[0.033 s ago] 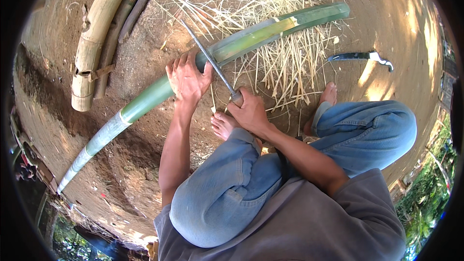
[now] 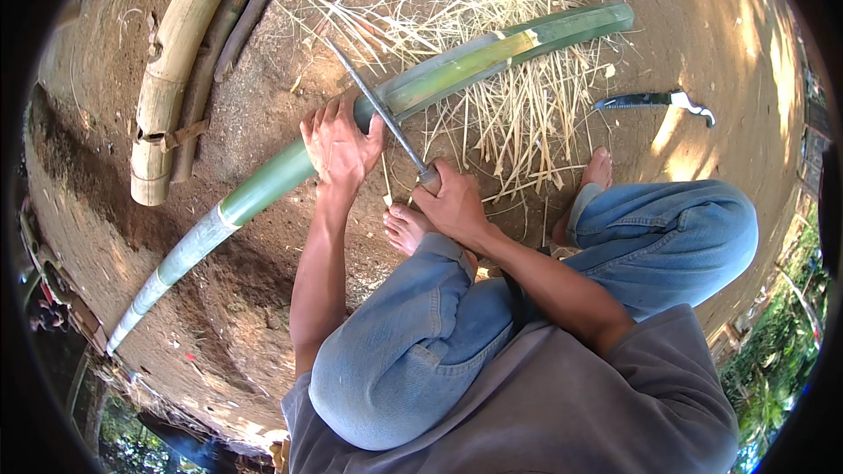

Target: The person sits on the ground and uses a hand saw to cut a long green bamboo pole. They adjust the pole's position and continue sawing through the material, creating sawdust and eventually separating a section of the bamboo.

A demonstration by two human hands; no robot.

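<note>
A long green bamboo pole (image 2: 272,177) slants across the ground from lower left to upper right. My left hand (image 2: 341,145) is wrapped over its middle, thumb toward the blade. In my right hand (image 2: 453,204) is the handle of a long, narrow knife (image 2: 379,105). Its blade lies across the top of the bamboo, just right of my left fingers. Right of the blade, the bamboo's surface has lengthwise facets, with a yellow-green patch. My right fist hides most of the handle.
Pale thin bamboo strips (image 2: 518,114) lie scattered under and around the pole's right part. A folding saw (image 2: 654,101) with a black and white handle rests on the dirt at right. Thick dry bamboo poles (image 2: 167,79) lie at upper left. My bare foot (image 2: 407,226) is beside the knife handle.
</note>
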